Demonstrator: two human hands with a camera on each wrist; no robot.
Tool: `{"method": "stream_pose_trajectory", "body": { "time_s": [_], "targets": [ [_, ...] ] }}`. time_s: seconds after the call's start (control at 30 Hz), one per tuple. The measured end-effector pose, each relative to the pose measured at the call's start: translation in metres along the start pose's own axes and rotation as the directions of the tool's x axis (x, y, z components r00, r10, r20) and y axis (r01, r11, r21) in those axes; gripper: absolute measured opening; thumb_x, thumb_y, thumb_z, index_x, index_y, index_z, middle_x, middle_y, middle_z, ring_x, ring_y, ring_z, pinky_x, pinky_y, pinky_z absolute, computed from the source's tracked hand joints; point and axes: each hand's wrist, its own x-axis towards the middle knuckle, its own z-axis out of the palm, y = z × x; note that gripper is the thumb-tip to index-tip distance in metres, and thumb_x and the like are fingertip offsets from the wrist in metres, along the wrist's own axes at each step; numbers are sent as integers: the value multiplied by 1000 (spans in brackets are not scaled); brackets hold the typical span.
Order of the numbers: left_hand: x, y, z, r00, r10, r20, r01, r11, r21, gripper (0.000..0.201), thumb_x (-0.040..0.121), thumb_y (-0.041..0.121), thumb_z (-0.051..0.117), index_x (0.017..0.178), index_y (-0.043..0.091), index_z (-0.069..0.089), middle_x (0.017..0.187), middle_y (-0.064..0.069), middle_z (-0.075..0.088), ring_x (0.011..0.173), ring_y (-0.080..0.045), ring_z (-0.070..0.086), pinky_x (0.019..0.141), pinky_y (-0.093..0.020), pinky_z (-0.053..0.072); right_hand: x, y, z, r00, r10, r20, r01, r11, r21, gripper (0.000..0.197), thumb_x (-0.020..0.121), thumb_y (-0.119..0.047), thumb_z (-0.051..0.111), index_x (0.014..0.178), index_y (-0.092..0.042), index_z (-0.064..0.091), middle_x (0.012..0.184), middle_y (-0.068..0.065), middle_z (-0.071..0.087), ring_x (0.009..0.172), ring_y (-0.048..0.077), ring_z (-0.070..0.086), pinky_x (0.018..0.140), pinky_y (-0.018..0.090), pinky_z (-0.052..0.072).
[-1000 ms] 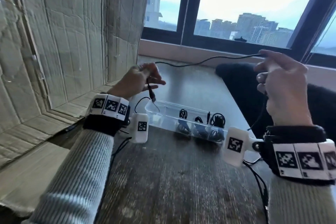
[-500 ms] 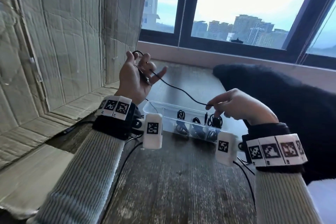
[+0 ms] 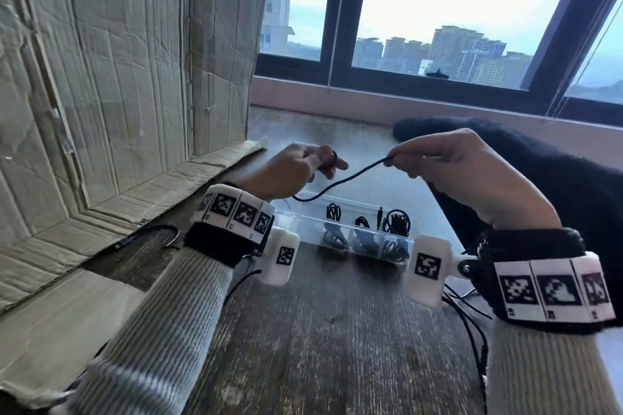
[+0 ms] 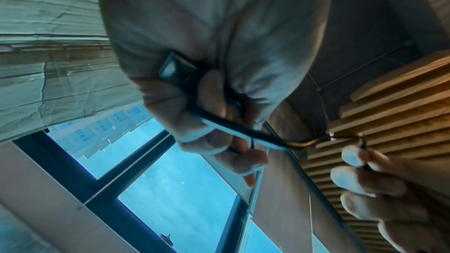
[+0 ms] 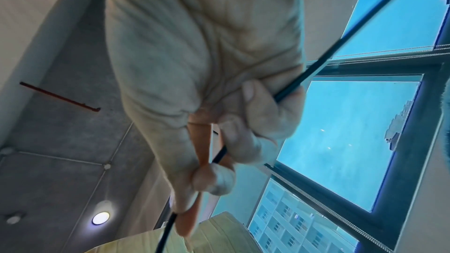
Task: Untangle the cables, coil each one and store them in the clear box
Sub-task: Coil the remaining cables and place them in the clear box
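A thin black cable (image 3: 340, 181) sags between my two hands above the clear box (image 3: 303, 222). My left hand (image 3: 296, 168) has its fingers curled round the cable's plug end, with a loop over one finger; the left wrist view shows the cable (image 4: 233, 124) running out of that grip. My right hand (image 3: 448, 172) pinches the cable further along between thumb and forefinger, and the cable (image 5: 292, 88) passes on through the curled fingers. The box lies on the wooden table (image 3: 337, 330) under the hands and holds several coiled black cables (image 3: 394, 226) in its compartments.
Flattened cardboard (image 3: 118, 77) leans along the left side and spreads onto the table. A black fuzzy garment (image 3: 556, 185) lies at the right behind my right hand. Thin device wires (image 3: 468, 313) trail from my wrists. A window and sill run along the back.
My left hand turned from palm-up to palm-down and dropped lower. My right hand rose and came in towards the left, so the cable span between them is short and slack.
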Motion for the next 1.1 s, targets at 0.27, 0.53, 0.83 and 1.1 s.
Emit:
{"method": "stream_pose_trajectory", "body": {
  "time_s": [0.27,0.53,0.83,1.1],
  "targets": [
    [-8,12,16,912,-51,408,111,986,-125,73,77,77,26,74,23,75,68,-3,53,47,-7,25,43,-23,14,10,8,7,974,-38,-223,44,999,24,17,84,-15,71,79,-32,73,78,3,70,60,0,53,64,13,45],
    [-3,5,13,964,64,259,72,873,-483,30,101,19,40,87,8,64,61,6,50,50,-4,39,39,-13,31,18,21,9,917,87,-389,-53,994,100,6,82,-20,73,85,-14,74,69,0,68,52,-1,53,52,16,43],
    [10,10,17,991,-121,-51,9,452,-892,44,106,25,23,122,-1,55,126,-18,61,115,-27,62,95,-37,51,25,23,29,946,-19,-324,-6,997,-76,9,82,-22,72,86,-28,77,72,-7,73,61,2,62,67,22,49],
    [12,9,14,985,-144,-91,-34,354,-935,45,106,30,18,125,6,51,111,-4,70,111,-24,63,104,-39,43,25,15,64,1000,-20,4,21,945,-327,18,88,-18,67,103,-21,75,75,-19,60,55,-5,51,53,2,37]
  ]
}}
